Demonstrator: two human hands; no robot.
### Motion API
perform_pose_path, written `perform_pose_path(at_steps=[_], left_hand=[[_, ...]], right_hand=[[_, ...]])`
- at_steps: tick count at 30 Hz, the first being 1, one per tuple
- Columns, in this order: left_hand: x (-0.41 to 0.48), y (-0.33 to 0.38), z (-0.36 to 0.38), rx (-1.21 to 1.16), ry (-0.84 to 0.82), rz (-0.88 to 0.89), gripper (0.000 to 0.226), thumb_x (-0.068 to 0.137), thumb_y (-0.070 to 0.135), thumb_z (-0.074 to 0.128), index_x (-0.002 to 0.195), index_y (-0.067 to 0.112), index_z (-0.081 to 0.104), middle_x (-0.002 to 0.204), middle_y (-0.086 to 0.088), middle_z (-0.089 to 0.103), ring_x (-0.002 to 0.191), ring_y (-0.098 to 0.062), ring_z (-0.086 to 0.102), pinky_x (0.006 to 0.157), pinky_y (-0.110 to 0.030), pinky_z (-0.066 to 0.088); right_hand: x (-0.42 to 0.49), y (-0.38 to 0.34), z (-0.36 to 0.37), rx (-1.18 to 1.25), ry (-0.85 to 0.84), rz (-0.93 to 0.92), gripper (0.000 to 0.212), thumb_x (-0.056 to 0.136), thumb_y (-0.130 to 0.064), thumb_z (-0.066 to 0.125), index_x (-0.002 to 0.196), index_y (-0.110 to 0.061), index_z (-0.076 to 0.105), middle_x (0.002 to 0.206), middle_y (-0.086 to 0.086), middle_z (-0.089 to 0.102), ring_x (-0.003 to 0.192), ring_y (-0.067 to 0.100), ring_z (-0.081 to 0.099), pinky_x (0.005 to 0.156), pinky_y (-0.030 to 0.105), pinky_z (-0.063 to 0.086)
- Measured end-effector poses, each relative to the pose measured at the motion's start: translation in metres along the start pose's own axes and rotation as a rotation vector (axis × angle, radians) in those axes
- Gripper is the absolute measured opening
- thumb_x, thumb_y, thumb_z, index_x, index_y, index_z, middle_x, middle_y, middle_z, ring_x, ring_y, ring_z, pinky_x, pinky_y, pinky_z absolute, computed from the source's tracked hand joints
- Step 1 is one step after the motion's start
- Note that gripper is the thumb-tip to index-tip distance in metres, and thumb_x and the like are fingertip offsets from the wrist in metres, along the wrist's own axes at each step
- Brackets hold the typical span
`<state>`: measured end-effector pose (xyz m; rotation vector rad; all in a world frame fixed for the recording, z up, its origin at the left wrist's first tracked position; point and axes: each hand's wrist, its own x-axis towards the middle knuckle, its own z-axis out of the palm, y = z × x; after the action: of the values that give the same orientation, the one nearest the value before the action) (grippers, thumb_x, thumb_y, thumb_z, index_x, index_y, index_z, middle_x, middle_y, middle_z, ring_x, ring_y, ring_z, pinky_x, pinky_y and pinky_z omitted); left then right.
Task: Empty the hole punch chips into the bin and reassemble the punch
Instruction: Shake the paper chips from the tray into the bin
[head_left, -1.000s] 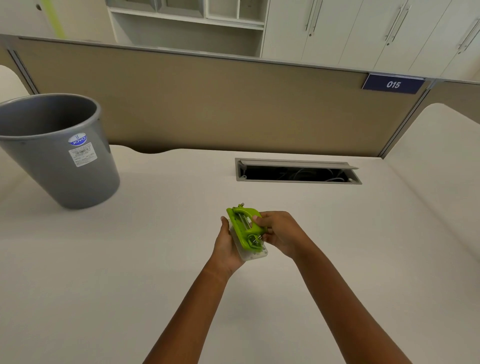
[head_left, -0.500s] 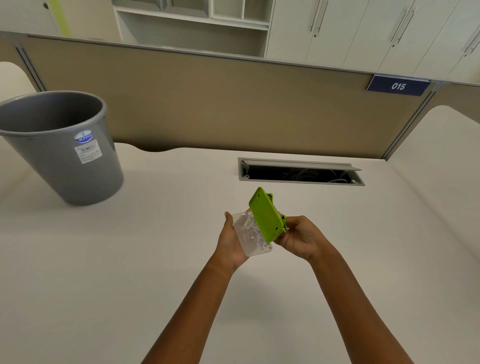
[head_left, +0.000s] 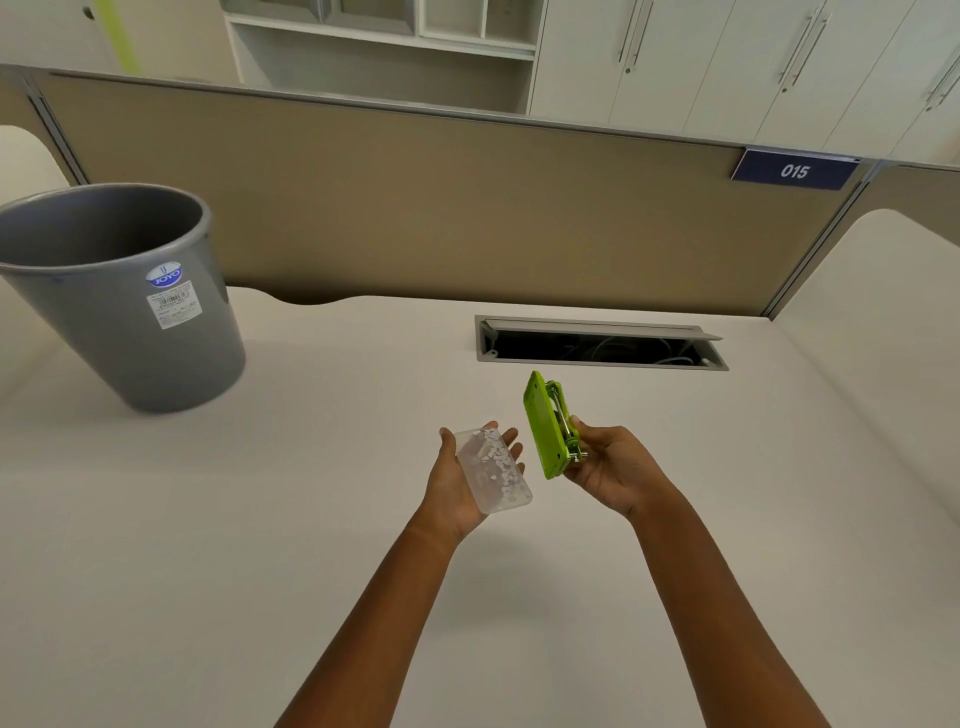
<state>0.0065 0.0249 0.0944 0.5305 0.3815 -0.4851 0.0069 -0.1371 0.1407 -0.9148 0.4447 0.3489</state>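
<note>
While my left hand (head_left: 457, 480) cups the clear tray (head_left: 493, 470) palm-up, its grip is closed loosely around it, thumb on the near-left edge and fingertips curling over the far side. The tray lies nearly flat in the palm, and white paper chips (head_left: 496, 457) are scattered inside it, mostly along the right half. Just beside it, not touching, my right hand (head_left: 610, 467) grips the green punch (head_left: 543, 423), fingers wrapped round its metal works on the right side. The punch stands on edge, its flat green underside facing left toward the tray and its top end tilted away from me. Both hands hover above the counter (head_left: 260, 519), roughly at its middle. Well apart to the far left, the grey bin (head_left: 124, 312) stands on the counter, leaning outward in the wide lens, with a blue label and a barcode sticker on its wall. Behind the hands a cable slot (head_left: 597, 345) is open in the counter, wires showing in it. A tan partition (head_left: 415, 208) closes off the back, carrying a blue "015" plate (head_left: 794, 170).
</note>
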Motion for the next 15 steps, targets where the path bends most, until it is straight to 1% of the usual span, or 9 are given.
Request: perform_pose_path(at_steps=[2,3,4,5,7,9,11,13,15], left_hand=[[0.0,0.002,-0.004,-0.002,0.014,0.0,0.059,0.096,0.054,0.016,0.098,0.011,0.057,0.101,-0.011,0.059,0.091,-0.024,0.055,0.1,-0.038,0.031],[0.0,0.003,-0.006,-0.003,0.018,0.001,0.059,0.096,0.054,0.016,0.098,0.011,0.057,0.101,-0.011,0.059,0.091,-0.023,0.055,0.101,-0.037,0.031],[0.0,0.004,-0.008,-0.005,0.017,0.001,0.059,0.096,0.054,0.016,0.098,0.011,0.057,0.101,-0.01,0.059,0.091,-0.023,0.055,0.101,-0.037,0.031],[-0.001,0.004,-0.009,-0.008,0.014,0.001,0.06,0.096,0.054,0.016,0.098,0.01,0.057,0.101,-0.01,0.059,0.091,-0.023,0.055,0.101,-0.037,0.031],[-0.002,0.005,-0.011,-0.007,0.003,0.004,0.06,0.096,0.053,0.016,0.099,0.01,0.057,0.102,-0.01,0.059,0.092,-0.023,0.055,0.097,-0.037,0.036],[-0.002,0.007,-0.013,-0.009,-0.007,0.004,0.061,0.096,0.053,0.016,0.1,0.009,0.057,0.1,-0.011,0.062,0.093,-0.023,0.055,0.091,-0.036,0.04],[0.0,0.007,-0.014,-0.014,-0.013,0.003,0.063,0.096,0.053,0.017,0.1,0.006,0.058,0.088,-0.012,0.072,0.094,-0.023,0.056,0.088,-0.034,0.042],[0.002,0.008,-0.015,-0.024,-0.022,-0.004,0.065,0.096,0.054,0.017,0.1,0.004,0.058,0.077,-0.013,0.076,0.094,-0.023,0.057,0.084,-0.032,0.043],[0.004,0.009,-0.016,-0.031,-0.026,-0.011,0.066,0.095,0.054,0.018,0.1,0.002,0.058,0.076,-0.013,0.076,0.094,-0.023,0.058,0.085,-0.032,0.043]], right_hand=[[0.004,-0.002,-0.006,-0.119,0.055,-0.057,0.022,0.093,-0.007,0.044,0.077,-0.005,0.059,0.055,0.005,0.061,0.047,0.013,0.053,0.048,0.02,0.046],[0.008,-0.003,-0.009,-0.182,0.096,-0.092,0.022,0.093,-0.007,0.044,0.076,-0.006,0.057,0.052,0.003,0.059,0.044,0.01,0.052,0.046,0.018,0.043],[0.012,-0.002,-0.014,-0.267,0.146,-0.131,0.022,0.093,-0.007,0.043,0.076,-0.006,0.056,0.053,0.003,0.056,0.046,0.01,0.05,0.045,0.017,0.042],[0.016,-0.001,-0.018,-0.371,0.205,-0.163,0.02,0.093,-0.006,0.043,0.08,-0.005,0.056,0.058,0.004,0.053,0.051,0.011,0.049,0.048,0.018,0.041],[0.026,0.004,-0.027,-0.577,0.325,-0.203,0.014,0.092,-0.004,0.043,0.093,-0.005,0.058,0.066,0.005,0.049,0.058,0.014,0.044,0.054,0.022,0.038],[0.037,0.012,-0.039,-0.715,0.417,-0.208,0.018,0.09,-0.004,0.046,0.102,-0.002,0.06,0.065,0.004,0.047,0.058,0.014,0.043,0.053,0.023,0.037],[0.046,0.021,-0.051,-0.789,0.466,-0.191,0.023,0.089,-0.005,0.048,0.106,0.005,0.061,0.064,0.003,0.047,0.059,0.016,0.044,0.053,0.025,0.037],[0.051,0.028,-0.06,-0.833,0.499,-0.187,0.026,0.087,-0.005,0.049,0.109,0.005,0.06,0.073,0.007,0.053,0.071,0.023,0.049,0.057,0.027,0.039],[0.053,0.034,-0.066,-0.859,0.527,-0.186,0.028,0.086,-0.005,0.051,0.112,0.002,0.059,0.089,0.012,0.056,0.083,0.026,0.05,0.055,0.025,0.038]])
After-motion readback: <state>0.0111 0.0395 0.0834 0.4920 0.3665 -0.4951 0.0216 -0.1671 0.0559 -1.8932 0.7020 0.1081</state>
